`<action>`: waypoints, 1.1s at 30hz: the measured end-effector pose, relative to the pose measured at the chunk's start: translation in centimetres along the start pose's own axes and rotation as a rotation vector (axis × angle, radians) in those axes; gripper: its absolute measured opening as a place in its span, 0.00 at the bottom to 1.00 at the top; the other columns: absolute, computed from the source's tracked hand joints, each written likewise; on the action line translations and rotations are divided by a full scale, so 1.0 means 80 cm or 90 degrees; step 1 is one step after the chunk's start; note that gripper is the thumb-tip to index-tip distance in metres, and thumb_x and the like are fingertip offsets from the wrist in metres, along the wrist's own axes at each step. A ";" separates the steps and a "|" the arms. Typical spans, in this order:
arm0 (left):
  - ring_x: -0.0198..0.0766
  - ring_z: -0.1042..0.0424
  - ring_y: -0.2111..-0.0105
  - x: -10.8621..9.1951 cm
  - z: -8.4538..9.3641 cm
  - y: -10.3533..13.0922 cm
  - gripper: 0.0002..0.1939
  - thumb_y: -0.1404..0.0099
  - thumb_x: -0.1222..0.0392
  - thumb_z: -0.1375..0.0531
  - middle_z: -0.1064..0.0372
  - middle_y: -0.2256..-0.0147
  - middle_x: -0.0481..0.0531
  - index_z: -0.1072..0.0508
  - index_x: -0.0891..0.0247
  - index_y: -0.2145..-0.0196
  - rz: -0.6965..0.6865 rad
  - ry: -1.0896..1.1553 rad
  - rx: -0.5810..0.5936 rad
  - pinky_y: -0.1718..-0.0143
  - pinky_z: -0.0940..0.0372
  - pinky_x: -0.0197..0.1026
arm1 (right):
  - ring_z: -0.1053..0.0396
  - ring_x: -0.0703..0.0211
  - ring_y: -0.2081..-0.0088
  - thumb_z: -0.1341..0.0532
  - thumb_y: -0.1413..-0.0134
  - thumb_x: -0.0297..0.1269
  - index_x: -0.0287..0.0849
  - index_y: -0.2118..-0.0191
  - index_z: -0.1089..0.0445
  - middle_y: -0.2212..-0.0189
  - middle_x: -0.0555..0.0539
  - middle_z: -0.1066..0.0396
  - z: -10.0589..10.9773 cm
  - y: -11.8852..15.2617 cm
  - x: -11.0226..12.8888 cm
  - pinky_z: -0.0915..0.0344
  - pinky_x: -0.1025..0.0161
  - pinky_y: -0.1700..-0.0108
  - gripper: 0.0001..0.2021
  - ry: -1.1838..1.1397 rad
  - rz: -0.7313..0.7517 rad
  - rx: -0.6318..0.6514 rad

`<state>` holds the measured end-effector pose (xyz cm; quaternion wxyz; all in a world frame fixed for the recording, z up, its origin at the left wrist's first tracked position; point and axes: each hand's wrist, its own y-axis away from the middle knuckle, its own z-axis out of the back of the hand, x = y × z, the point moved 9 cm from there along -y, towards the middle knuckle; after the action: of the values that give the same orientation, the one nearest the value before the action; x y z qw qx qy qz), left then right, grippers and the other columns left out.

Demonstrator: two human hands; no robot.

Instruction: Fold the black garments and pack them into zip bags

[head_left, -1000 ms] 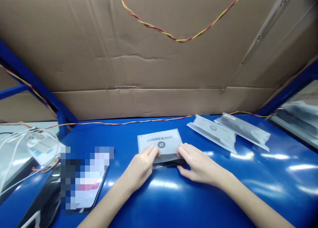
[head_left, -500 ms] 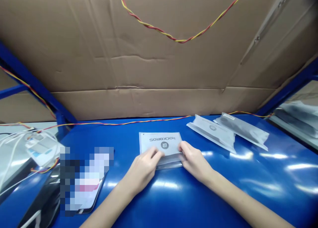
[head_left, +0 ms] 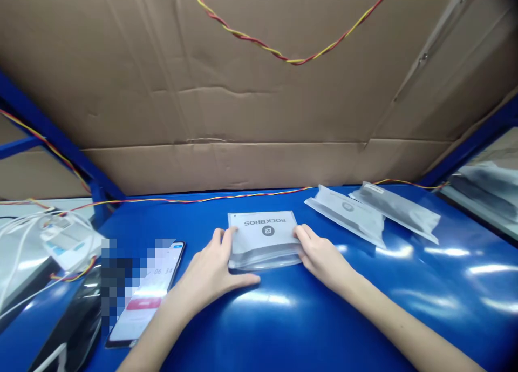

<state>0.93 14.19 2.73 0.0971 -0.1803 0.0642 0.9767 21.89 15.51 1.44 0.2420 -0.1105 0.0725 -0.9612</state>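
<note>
Pouch (head_left: 264,239): flat grey "ROCKBROS" zip bag, lying at table centre, print upside down to the wearer.
Left hand (head_left: 210,272): fingers (head_left: 220,241) spread along the pouch's 9 o'clock edge, thumb under its near edge; touching, not clenched.
Right hand (head_left: 321,253): fingers loosely extended, tips against the pouch's 3 o'clock edge; flat contact, no pinch.
Table (head_left: 283,318): glossy blue.
Phone (head_left: 148,296): 8 o'clock of pouch, screen lit, partly blurred.
Two more pouches (head_left: 372,212): 2 o'clock, well apart.
Cardboard wall (head_left: 243,102): 12 o'clock, red-yellow wire (head_left: 283,56) draped across it.
</note>
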 end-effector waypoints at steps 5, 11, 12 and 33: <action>0.44 0.28 0.65 0.021 0.013 0.010 0.24 0.33 0.38 0.55 0.27 0.65 0.50 0.32 0.57 0.59 0.053 0.075 0.114 0.64 0.40 0.42 | 0.34 0.60 0.74 0.47 0.41 0.31 0.41 0.60 0.41 0.66 0.46 0.34 0.011 -0.002 -0.007 0.45 0.64 0.75 0.03 0.096 -0.010 -0.060; 0.38 0.30 0.70 -0.012 -0.023 0.005 0.21 0.31 0.48 0.54 0.27 0.72 0.47 0.31 0.60 0.75 -0.004 0.221 0.206 0.69 0.43 0.38 | 0.35 0.53 0.66 0.43 0.40 0.42 0.40 0.61 0.36 0.66 0.43 0.32 0.044 0.011 0.059 0.39 0.58 0.64 0.10 0.061 0.175 -0.205; 0.38 0.30 0.71 -0.017 -0.031 0.004 0.21 0.32 0.49 0.54 0.27 0.72 0.47 0.31 0.61 0.75 -0.001 0.249 0.209 0.69 0.43 0.37 | 0.35 0.53 0.66 0.43 0.40 0.41 0.39 0.60 0.35 0.65 0.43 0.32 0.044 0.016 0.074 0.39 0.58 0.64 0.10 0.046 0.211 -0.217; 0.34 0.39 0.76 -0.055 -0.049 0.008 0.11 0.40 0.59 0.51 0.36 0.79 0.45 0.39 0.61 0.79 -0.048 0.371 0.212 0.74 0.48 0.35 | 0.44 0.61 0.74 0.45 0.42 0.23 0.41 0.71 0.31 0.77 0.51 0.36 0.026 0.054 0.141 0.47 0.61 0.71 0.10 0.089 0.420 -0.275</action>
<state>6.17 12.16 0.76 0.1388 -0.4355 0.2415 0.8560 14.66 6.18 4.61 0.5035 -0.0639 0.3208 -0.7997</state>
